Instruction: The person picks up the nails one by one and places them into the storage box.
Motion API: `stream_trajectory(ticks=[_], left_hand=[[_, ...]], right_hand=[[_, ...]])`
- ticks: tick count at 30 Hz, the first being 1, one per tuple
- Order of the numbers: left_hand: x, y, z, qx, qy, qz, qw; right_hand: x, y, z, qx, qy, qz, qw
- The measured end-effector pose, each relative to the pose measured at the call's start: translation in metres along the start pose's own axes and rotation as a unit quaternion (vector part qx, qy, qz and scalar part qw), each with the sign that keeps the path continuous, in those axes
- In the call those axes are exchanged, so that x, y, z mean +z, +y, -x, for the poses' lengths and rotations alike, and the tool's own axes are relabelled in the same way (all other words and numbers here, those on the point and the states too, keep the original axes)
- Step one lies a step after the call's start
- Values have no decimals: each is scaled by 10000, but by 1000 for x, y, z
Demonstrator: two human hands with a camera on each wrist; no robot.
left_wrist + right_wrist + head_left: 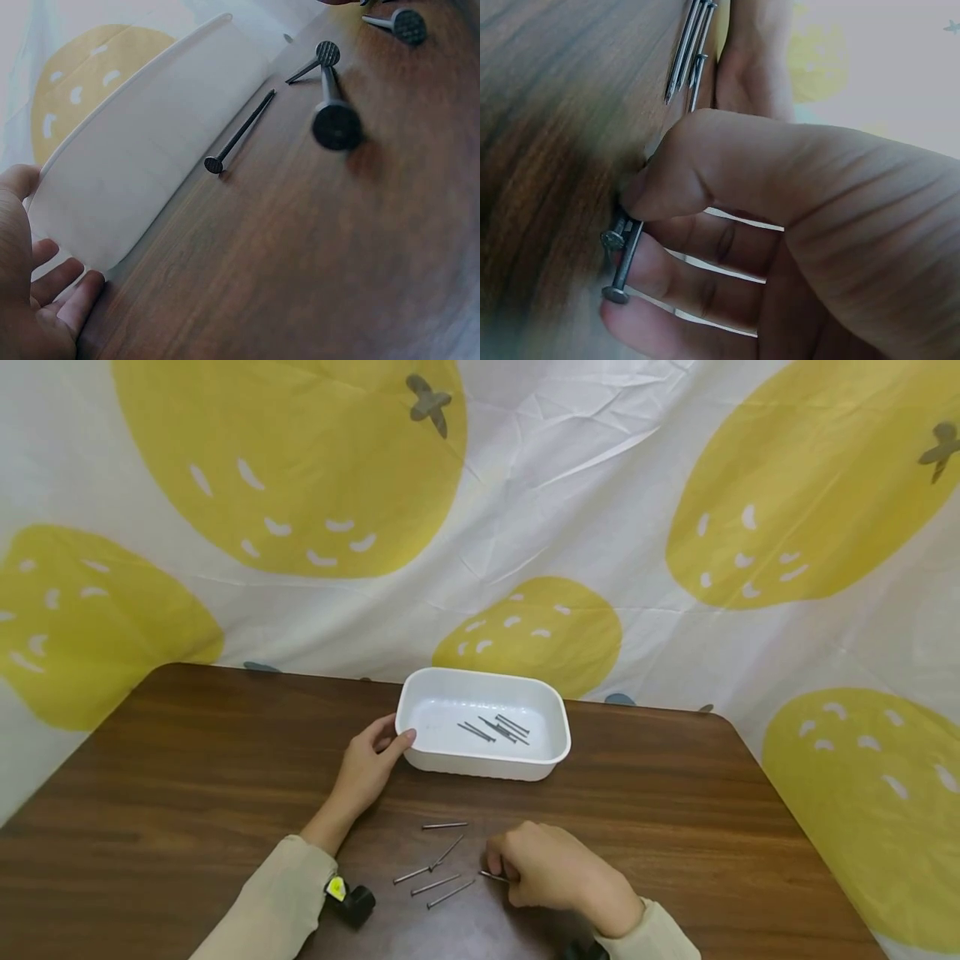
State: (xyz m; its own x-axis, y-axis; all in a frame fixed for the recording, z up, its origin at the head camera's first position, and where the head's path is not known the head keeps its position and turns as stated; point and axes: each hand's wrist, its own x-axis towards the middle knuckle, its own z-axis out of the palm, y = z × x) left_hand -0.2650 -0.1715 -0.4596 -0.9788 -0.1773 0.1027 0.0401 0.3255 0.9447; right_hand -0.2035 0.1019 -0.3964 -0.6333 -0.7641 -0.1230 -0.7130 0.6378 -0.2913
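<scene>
A white plastic tub (465,762) stands at the far side of the table with several nails (512,725) lying inside. My left hand (369,764) grips the tub's left end, thumb over the rim and the other fingers against the outer wall. Nearer to me, my right hand (551,868) is low over the tabletop, pinching nails between thumb and fingers. Two nail heads stick out there, one a steel nail (630,259); their points are hidden by the fingers. Several loose nails (450,893) lie between the hands, one nail (244,131) close to the tub's near wall.
The brown wooden table (187,777) ends just behind the tub. A white cloth (540,485) with yellow fruit prints hangs behind it. A black wrist camera (358,906) sits at my left sleeve.
</scene>
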Motion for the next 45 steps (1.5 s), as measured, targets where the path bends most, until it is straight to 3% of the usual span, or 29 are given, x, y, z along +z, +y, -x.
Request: stream_trajectory(ticks=[12, 23, 37, 45], left_hand=[[0, 1, 3, 34, 57, 49, 10000], [5, -2, 2, 68, 33, 143, 9999], [1, 1, 2, 100, 63, 162, 9998], [1, 0, 2, 129, 73, 162, 9998]], right_hand=[[-6, 6, 1, -164, 88, -82, 9998], [-26, 16, 0, -223, 293, -229, 9991], [-62, 30, -27, -845, 340, -271, 9955], [-83, 35, -46, -748, 260, -214, 9966]])
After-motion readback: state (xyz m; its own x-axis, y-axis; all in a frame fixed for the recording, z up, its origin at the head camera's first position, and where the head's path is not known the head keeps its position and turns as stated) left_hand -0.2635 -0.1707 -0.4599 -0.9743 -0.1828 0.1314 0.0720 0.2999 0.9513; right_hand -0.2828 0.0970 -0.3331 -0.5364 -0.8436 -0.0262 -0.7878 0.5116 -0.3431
